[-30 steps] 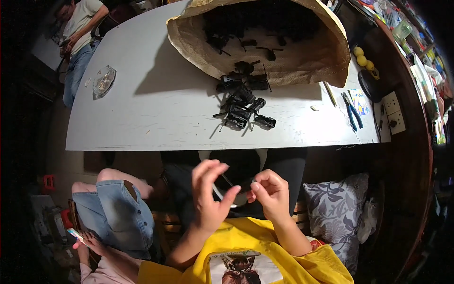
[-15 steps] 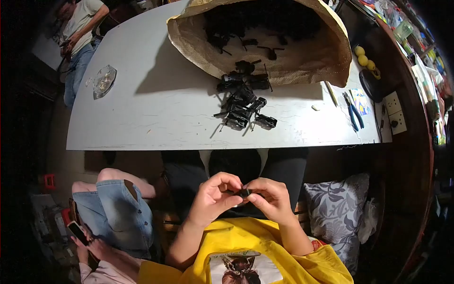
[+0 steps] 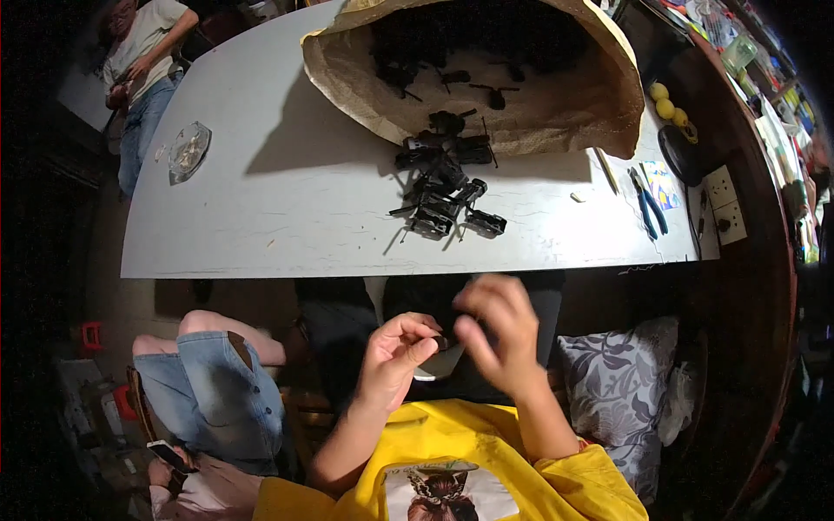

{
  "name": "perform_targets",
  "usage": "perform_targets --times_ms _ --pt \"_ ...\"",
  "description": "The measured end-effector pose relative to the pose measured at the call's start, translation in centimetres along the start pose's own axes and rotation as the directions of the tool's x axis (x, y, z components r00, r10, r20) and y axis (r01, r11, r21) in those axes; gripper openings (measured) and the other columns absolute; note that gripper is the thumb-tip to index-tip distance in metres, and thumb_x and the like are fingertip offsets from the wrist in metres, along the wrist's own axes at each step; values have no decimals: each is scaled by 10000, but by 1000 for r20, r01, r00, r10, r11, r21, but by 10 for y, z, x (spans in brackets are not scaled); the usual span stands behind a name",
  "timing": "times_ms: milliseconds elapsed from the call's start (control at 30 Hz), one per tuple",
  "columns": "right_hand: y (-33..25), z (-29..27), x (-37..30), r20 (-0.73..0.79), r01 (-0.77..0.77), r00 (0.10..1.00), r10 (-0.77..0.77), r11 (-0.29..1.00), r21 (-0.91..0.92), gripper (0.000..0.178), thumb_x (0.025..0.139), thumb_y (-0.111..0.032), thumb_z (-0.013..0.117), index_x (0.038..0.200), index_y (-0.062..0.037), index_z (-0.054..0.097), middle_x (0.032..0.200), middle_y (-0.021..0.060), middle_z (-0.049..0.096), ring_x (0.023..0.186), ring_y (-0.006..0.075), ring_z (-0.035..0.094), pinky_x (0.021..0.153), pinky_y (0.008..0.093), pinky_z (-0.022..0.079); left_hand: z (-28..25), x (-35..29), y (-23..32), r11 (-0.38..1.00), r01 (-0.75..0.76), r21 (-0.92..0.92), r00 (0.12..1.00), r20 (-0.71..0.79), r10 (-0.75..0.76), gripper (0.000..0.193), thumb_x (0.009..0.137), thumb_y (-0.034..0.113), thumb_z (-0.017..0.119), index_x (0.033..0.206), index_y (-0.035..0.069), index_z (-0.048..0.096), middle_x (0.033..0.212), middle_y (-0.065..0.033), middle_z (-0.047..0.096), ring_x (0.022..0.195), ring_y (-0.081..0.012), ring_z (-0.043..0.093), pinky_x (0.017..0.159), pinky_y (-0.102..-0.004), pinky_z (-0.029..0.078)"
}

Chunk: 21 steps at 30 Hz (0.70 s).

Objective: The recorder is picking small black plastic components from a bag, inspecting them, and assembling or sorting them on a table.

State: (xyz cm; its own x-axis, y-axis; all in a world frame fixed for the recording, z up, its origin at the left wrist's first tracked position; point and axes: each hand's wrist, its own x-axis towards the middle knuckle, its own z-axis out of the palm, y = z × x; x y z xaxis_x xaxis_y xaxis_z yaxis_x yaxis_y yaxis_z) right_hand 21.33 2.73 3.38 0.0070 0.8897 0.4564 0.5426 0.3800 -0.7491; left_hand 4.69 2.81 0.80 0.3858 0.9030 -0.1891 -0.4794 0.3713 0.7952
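Observation:
My left hand point(image 3: 395, 360) is over my lap, thumb and fingers pinched on a small black plastic part point(image 3: 441, 342). Its exact kind is too small and dark to make out. My right hand point(image 3: 506, 339) is raised beside it and apart from the part, blurred, with the thumb away from the fingers and nothing seen between them. On the table beyond, several black plastic parts point(image 3: 439, 187) with thin rods lie in a heap. The heap runs out from the mouth of a large brown sack point(image 3: 530, 122), which lies on its side with more black pieces inside.
The white table point(image 3: 304, 226) ends just beyond my hands. At its right are blue-handled pliers point(image 3: 650, 208), a socket strip point(image 3: 725, 204) and yellow balls point(image 3: 665, 107); a glass ashtray point(image 3: 189, 149) is at left. A seated person holds a phone point(image 3: 169, 453) at my left; a patterned cushion point(image 3: 617, 382) lies right.
My right hand has let go of the small black part and lifted away, up and to the right. The left hand keeps hold of it. The neighbour's phone has shifted lower.

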Motion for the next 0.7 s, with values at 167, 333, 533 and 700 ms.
perform_targets --times_ms 167,333,533,700 --pt "56 -1 41 -141 -6 988 -64 896 -444 271 696 10 613 945 -15 508 990 139 535 893 309 503 792 372 397 2 -1 4 987 96 -129 992 -72 -106 117 891 144 515 884 33 552 879 -53 538 813 -123 521 715 -233 423" --pt "65 -2 32 -269 -191 953 142 967 -169 138 754 62 532 876 -1 514 821 83 542 657 159 536 608 224 414 -10 -1 1 952 165 -259 984 -28 -179 187 920 208 458 833 47 497 750 -22 455 689 -126 460 592 -246 380" --pt "74 -26 32 71 -249 674 736 135 959 129 864 -86 498 966 -6 509 791 79 554 670 156 549 586 241 459 2 2 3 981 130 -145 981 -128 -149 101 887 132 475 950 54 469 802 -22 449 653 -105 460 552 -223 370" --pt "63 -18 5 146 -316 754 641 159 935 136 852 -90 522 943 11 517 802 119 564 691 166 550 625 248 452 10 7 9 959 -76 273 993 -68 98 210 847 56 534 1040 29 454 903 -23 457 649 -56 428 569 -188 354"
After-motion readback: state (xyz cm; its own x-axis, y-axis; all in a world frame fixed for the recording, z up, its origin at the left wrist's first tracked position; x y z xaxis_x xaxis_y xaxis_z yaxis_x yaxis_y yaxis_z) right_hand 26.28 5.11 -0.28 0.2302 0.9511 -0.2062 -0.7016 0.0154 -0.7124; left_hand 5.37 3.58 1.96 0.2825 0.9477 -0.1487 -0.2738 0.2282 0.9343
